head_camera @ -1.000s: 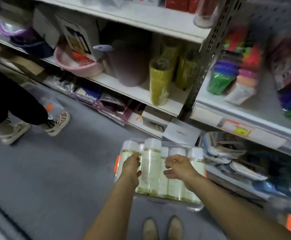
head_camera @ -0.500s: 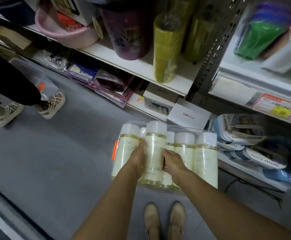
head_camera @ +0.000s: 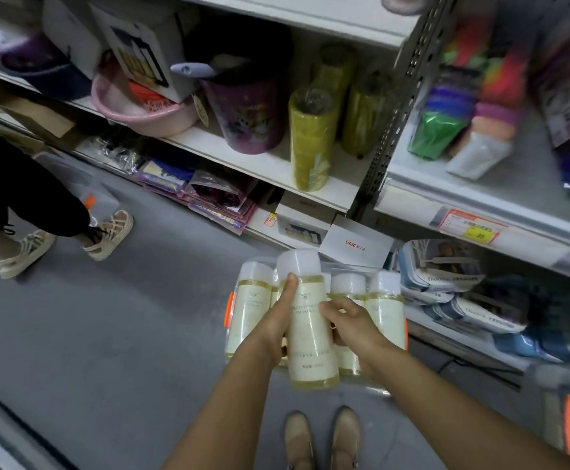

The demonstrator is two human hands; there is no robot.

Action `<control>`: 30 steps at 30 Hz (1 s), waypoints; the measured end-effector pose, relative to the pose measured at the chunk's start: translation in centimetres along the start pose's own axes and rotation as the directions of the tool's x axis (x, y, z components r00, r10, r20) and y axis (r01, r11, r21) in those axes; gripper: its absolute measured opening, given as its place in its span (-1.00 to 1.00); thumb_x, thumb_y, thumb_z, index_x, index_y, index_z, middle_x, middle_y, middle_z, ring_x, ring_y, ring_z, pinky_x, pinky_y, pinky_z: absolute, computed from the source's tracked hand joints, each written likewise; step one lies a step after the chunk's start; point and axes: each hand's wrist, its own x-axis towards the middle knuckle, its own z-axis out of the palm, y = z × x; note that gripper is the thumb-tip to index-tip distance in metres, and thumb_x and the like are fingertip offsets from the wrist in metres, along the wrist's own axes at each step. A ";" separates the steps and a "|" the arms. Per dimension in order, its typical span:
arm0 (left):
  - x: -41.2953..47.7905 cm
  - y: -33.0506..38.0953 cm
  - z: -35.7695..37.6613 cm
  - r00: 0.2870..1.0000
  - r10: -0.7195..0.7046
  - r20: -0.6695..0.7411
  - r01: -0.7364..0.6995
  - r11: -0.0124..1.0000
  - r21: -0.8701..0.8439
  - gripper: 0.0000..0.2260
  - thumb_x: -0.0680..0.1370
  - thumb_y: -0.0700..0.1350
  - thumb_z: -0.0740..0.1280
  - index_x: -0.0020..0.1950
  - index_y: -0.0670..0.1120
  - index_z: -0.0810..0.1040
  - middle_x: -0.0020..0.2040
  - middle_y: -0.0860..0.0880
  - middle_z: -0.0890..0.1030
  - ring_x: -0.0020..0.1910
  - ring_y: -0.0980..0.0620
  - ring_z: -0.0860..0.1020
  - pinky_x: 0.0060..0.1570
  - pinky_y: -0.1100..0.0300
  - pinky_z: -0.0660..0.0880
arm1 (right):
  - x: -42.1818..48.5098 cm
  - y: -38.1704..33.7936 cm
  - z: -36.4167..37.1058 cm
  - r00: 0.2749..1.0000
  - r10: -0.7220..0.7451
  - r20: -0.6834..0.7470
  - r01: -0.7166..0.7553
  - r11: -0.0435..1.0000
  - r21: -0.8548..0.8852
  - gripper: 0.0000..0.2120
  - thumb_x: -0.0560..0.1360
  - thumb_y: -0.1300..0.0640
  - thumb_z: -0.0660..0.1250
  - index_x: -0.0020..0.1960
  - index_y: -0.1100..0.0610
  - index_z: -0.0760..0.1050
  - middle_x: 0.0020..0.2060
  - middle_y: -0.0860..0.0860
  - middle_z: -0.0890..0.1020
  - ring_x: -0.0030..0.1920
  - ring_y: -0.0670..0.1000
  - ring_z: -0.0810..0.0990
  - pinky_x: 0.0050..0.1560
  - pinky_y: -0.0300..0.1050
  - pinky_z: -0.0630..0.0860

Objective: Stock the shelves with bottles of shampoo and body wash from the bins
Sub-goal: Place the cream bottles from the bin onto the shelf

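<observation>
**A:** Look just above those tan shoes (head_camera: 321, 439). One bottle (head_camera: 309, 337) has come up. Half a second back its cap sat level with the others.

**B:** Yes, the left hand (head_camera: 271, 322) has it, thumb pressed up the label and fingers wrapped behind. It stands a head taller than its neighbours now.

**A:** And the right hand (head_camera: 351, 325)?

**B:** Curled, tucked against the bottle's right side. The fingertips go behind it, so I can't tell whether they help hold it or grip one lower down.

**A:** The rest of the bottles (head_camera: 383, 310) are still upright in the clear bin (head_camera: 231, 312)?

**B:** In the bin, yes. Whether that sits on the floor or on something, I can't say.

**A:** So the picking's done, I'd judge, and placing comes next.

**B:** Likely. The view has lifted too, and there's bare board on the shelf (head_camera: 270, 161) beside the yellow rolls (head_camera: 310, 144). Someone's sandals (head_camera: 107, 235) are further along the aisle, well apart.
</observation>
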 end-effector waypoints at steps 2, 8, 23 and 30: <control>-1.9 1.0 0.3 0.999 0.038 0.023 -0.039 0.998 0.056 -0.54 0.54 0.39 0.19 -0.06 0.06 0.64 -0.27 0.05 0.72 -0.03 -0.01 0.64 0.27 -0.09 0.50 | -1.9 -1.4 -0.5 1.000 -0.020 0.001 0.020 1.000 -0.005 -0.79 0.60 -0.04 0.28 0.12 0.08 0.51 -0.02 0.03 0.65 -0.11 0.01 0.62 -0.09 -0.15 0.51; -7.7 4.0 0.8 0.987 0.109 0.118 -0.129 0.976 0.175 -0.40 0.52 0.46 0.10 0.03 0.00 0.66 -0.19 -0.01 0.74 -0.10 0.02 0.68 -0.01 0.09 0.58 | -7.6 -4.9 -2.2 0.995 -0.094 0.013 0.095 0.994 -0.060 -0.75 0.63 -0.04 0.22 0.10 0.13 0.50 -0.10 0.04 0.62 -0.24 0.01 0.56 -0.16 -0.14 0.44; -20.1 9.4 2.5 0.887 0.301 0.350 -0.287 0.954 -0.091 -0.25 0.42 0.51 0.19 0.17 -0.12 0.63 -0.03 -0.18 0.70 -0.10 -0.13 0.68 0.02 -0.04 0.58 | -22.4 -11.4 -4.9 0.938 -0.302 0.172 0.301 0.953 0.035 -0.74 0.63 0.04 0.25 0.30 -0.12 0.40 0.13 0.13 0.60 -0.01 0.17 0.67 0.02 0.21 0.64; -25.1 12.1 3.1 0.855 0.353 0.380 -0.312 0.935 -0.167 -0.22 0.38 0.50 0.25 0.23 -0.13 0.62 0.04 -0.25 0.69 -0.08 -0.22 0.69 0.03 -0.16 0.58 | -26.7 -13.8 -4.9 0.868 -0.436 0.239 0.468 0.879 -0.094 -0.09 0.35 -0.06 0.57 0.49 -0.34 0.06 0.23 0.00 0.58 0.13 0.06 0.65 0.03 0.04 0.64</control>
